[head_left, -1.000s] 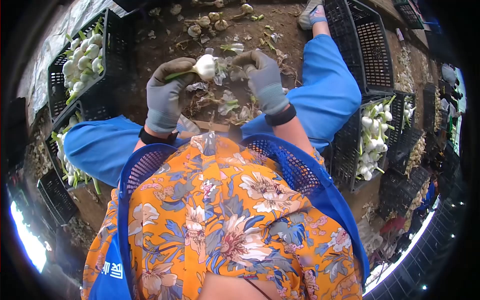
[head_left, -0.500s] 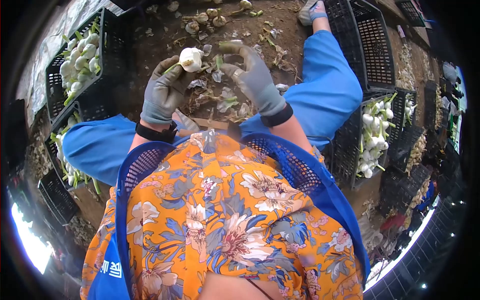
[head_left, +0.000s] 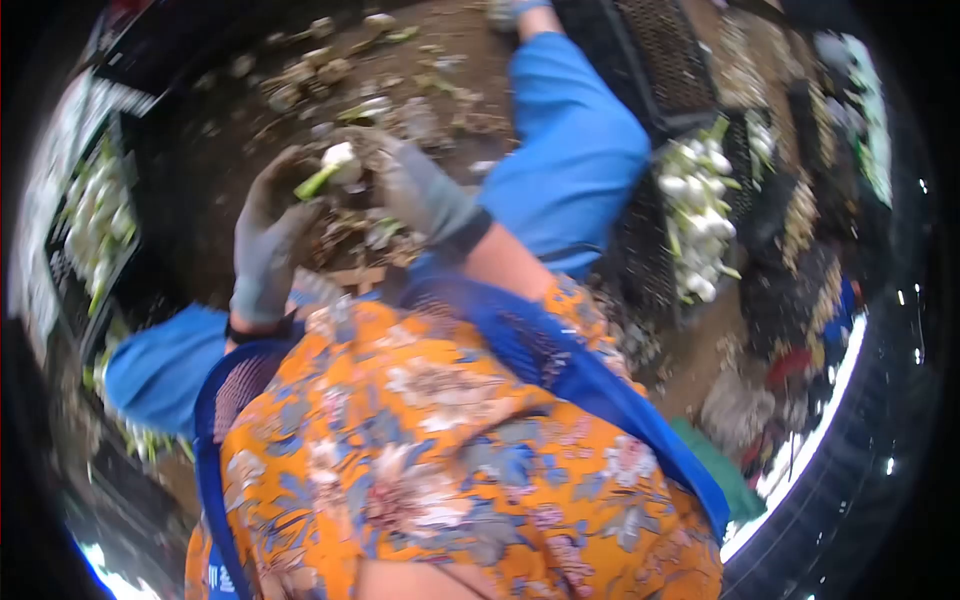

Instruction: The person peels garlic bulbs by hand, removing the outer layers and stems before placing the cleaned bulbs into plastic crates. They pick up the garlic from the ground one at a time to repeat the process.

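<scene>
Between my two gloved hands is a white garlic bulb with a short green stem pointing down and left. My left hand is left of the bulb, its fingers apart, and the stem lies beside its fingertips without a clear grip. My right hand reaches in from the right, fingers curled round the bulb's right side; the fingertips are blurred. Loose peelings lie on the ground under the hands.
Crates of white garlic stand at the left and right. A black crate is at the upper right. More bulbs lie on the soil ahead. My blue-clad legs flank the work area.
The view has shifted and blurred. My right hand has closed in on the bulb, which my left hand held by its stem before. The left hand's fingers have spread, and the bulb's stem points lower.
</scene>
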Motion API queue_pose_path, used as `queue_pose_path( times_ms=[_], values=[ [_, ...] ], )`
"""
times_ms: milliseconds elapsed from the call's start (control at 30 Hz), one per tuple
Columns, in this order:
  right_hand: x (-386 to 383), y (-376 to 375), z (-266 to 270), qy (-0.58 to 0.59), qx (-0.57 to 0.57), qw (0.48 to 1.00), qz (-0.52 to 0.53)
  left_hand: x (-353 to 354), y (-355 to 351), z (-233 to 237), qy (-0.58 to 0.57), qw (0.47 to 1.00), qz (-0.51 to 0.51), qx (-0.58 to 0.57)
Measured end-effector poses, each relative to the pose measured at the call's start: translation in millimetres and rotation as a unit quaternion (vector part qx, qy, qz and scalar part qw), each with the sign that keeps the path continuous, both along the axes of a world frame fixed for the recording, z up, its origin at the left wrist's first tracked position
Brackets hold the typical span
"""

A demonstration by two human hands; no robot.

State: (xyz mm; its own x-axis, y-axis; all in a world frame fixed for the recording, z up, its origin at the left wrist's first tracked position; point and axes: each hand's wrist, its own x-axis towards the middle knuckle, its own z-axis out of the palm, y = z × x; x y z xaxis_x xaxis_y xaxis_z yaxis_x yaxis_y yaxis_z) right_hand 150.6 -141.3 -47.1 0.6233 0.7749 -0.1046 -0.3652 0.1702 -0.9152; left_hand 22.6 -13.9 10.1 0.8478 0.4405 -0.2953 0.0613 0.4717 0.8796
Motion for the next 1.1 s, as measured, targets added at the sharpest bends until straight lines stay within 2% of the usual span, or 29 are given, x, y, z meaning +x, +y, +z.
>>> queue_pose_path(
  times_ms=[33,67,133,167,200,233,267,300,333,367,400,433,467,500,567,633,667,700,733,800,833,867,900,967,1033,1067,1100],
  values=[
    [6,-12,22,0.112,0.040,0.993,0.005,3,-11,10,-0.073,0.996,-0.050,0.016],
    [21,-30,28,0.101,0.029,0.994,-0.013,3,-14,17,-0.064,0.995,-0.073,0.003],
    [57,-72,47,-0.119,0.045,0.991,-0.036,3,-19,18,-0.029,0.999,-0.032,-0.012],
    [69,-95,77,-0.004,0.035,0.993,-0.113,-1,-12,8,-0.008,0.999,-0.009,-0.034],
    [90,-131,82,-0.241,-0.093,0.947,-0.192,-3,-3,1,-0.008,0.999,-0.008,-0.034],
    [108,-170,101,-0.228,-0.157,0.932,-0.235,-5,5,-6,0.029,0.999,0.010,-0.041],
    [127,-210,110,-0.483,-0.278,0.796,-0.235,-9,12,-12,0.068,0.996,0.033,-0.046],
    [136,-245,127,-0.490,-0.343,0.763,-0.244,-11,14,-17,0.073,0.995,0.050,-0.041],
    [152,-277,136,-0.136,-0.260,0.887,-0.355,-10,17,-22,0.079,0.995,0.041,-0.053],
    [144,-271,165,-0.165,-0.320,0.866,-0.348,-11,21,-25,0.084,0.994,0.034,-0.062],
    [178,-322,152,-0.116,-0.327,0.849,-0.398,-9,20,-25,0.081,0.995,0.034,-0.049],
    [201,-363,132,-0.294,-0.405,0.791,-0.353,-6,17,-26,0.077,0.996,0.034,-0.038],
    [201,-341,141,-0.358,-0.492,0.724,-0.324,-6,14,-30,0.062,0.994,0.037,-0.077],
    [185,-277,156,-0.330,-0.455,0.763,-0.319,-5,13,-32,0.073,0.993,0.033,-0.082],
    [178,-182,142,-0.356,-0.366,0.833,-0.215,-3,10,-26,0.102,0.986,0.030,-0.125],
    [186,-95,109,-0.435,-0.325,0.839,-0.038,-3,11,-28,0.133,0.983,0.037,-0.121],
    [185,-49,82,-0.437,-0.349,0.829,0.018,-4,13,-31,0.132,0.984,0.025,-0.116],
    [192,-13,32,-0.502,-0.298,0.809,0.070,-6,16,-34,0.133,0.985,0.014,-0.111],
    [201,28,-17,-0.598,-0.311,0.729,0.118,-5,18,-33,0.143,0.983,0.021,-0.109],
    [190,107,-60,-0.669,-0.429,0.578,0.184,-5,25,-37,0.148,0.982,0.034,-0.113],
    [201,134,-89,-0.673,-0.410,0.583,0.196,-6,28,-43,0.156,0.982,0.037,-0.094],
    [217,157,-127,-0.736,-0.412,0.502,0.194,-9,28,-53,0.130,0.986,0.065,-0.077],
    [226,174,-155,-0.790,-0.409,0.419,0.183,-7,28,-53,0.152,0.980,0.105,-0.077],
    [240,187,-182,-0.757,-0.468,0.410,0.199,-11,39,-64,0.170,0.977,0.083,-0.097],
    [231,191,-154,-0.727,-0.495,0.432,0.199,-14,50,-69,0.191,0.967,0.084,-0.143],
    [217,186,-135,-0.696,-0.497,0.492,0.165,-14,47,-80,0.130,0.972,0.145,-0.130],
    [222,174,-155,-0.526,-0.420,0.718,0.176,-12,44,-90,0.066,0.970,0.202,-0.117]
  ],
)
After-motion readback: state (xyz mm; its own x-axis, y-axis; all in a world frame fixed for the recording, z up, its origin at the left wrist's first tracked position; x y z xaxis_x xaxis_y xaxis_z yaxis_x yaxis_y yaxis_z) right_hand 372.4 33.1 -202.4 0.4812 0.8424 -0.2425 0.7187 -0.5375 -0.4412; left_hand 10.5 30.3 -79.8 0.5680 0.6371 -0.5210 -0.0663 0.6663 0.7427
